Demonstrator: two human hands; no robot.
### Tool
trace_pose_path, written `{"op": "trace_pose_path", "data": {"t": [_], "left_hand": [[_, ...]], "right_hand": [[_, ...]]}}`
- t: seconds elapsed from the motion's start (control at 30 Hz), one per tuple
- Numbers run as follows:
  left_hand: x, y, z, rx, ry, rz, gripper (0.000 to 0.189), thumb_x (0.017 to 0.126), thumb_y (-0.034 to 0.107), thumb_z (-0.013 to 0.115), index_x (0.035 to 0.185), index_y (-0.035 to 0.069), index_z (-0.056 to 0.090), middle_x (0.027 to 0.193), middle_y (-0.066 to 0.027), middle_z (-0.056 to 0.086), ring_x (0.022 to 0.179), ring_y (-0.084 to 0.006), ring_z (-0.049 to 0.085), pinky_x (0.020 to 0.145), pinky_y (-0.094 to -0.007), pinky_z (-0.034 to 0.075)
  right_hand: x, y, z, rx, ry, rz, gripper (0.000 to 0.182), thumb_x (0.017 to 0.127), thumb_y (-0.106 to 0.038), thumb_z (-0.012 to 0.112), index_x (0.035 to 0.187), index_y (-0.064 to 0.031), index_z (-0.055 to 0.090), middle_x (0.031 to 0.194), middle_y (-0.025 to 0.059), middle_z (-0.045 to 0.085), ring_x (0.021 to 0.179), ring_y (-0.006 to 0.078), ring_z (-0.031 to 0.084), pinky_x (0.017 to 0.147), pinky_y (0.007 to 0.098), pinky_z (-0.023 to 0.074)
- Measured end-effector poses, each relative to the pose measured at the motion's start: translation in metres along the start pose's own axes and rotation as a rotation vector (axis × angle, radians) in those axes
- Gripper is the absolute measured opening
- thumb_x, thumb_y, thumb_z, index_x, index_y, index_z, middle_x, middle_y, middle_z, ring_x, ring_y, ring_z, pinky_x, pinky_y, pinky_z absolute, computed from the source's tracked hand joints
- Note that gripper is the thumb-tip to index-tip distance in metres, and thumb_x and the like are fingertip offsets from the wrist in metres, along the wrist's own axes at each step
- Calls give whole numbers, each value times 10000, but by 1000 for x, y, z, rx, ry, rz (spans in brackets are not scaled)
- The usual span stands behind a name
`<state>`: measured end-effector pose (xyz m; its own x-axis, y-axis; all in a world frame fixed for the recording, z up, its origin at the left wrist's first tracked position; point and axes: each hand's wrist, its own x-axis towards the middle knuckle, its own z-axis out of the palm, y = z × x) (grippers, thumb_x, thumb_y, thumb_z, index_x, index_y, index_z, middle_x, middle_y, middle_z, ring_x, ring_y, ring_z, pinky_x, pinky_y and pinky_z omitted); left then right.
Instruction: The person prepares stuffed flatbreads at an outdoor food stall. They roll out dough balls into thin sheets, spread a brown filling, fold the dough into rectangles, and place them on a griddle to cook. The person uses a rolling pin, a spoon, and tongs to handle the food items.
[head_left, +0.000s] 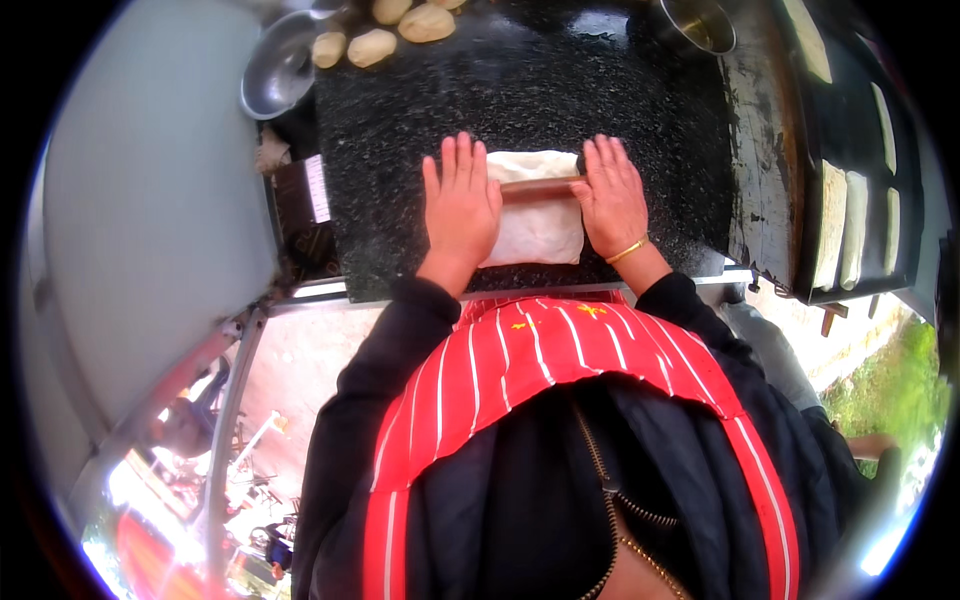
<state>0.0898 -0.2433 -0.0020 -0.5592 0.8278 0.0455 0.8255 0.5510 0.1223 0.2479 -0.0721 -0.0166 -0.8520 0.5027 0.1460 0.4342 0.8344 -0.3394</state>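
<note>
A flattened, roughly rectangular sheet of dough (534, 232) lies on the black speckled stone worktop (390, 135) before me. Across its upper part rests a brown rolling pin (541, 189). My left hand (462, 199) lies flat over the pin's left end, palm down with the fingers pointing away from me. Over the right end is my right hand (615, 191), also flat, with a gold-coloured bracelet (627, 249) at the wrist. Both hands hide the pin's ends. Neither hand has its fingers wrapped around the pin.
Several dough balls (372, 48) sit at the worktop's far left, beside a metal bowl (277, 67). A metal pot (701, 30) stands far right. Dough strips (853, 229) lie on a dark griddle (870, 142) at right. Another person's arm (870, 448) shows at lower right.
</note>
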Motion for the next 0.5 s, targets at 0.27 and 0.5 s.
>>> {"op": "trace_pose_path", "data": {"t": [0.27, 0.5], "left_hand": [[56, -9, -6, 93, 97, 37, 614, 968, 296, 517, 1491, -12, 423, 1575, -181, 392, 1481, -349, 323, 1187, -612, 174], [112, -18, -6, 77, 196, 44, 630, 976, 322, 503, 1523, 30, 398, 1616, -173, 332, 1506, -351, 284, 1193, -640, 113]], "right_hand": [[70, 3, 26, -147, 126, 169, 588, 999, -323, 517, 1494, -23, 415, 1576, 210, 373, 1478, 384, 307, 1171, 590, 257], [103, 12, 22, -188, 117, 139, 620, 997, -353, 517, 1529, -61, 389, 1610, 185, 331, 1507, 366, 263, 1195, 588, 193]]}}
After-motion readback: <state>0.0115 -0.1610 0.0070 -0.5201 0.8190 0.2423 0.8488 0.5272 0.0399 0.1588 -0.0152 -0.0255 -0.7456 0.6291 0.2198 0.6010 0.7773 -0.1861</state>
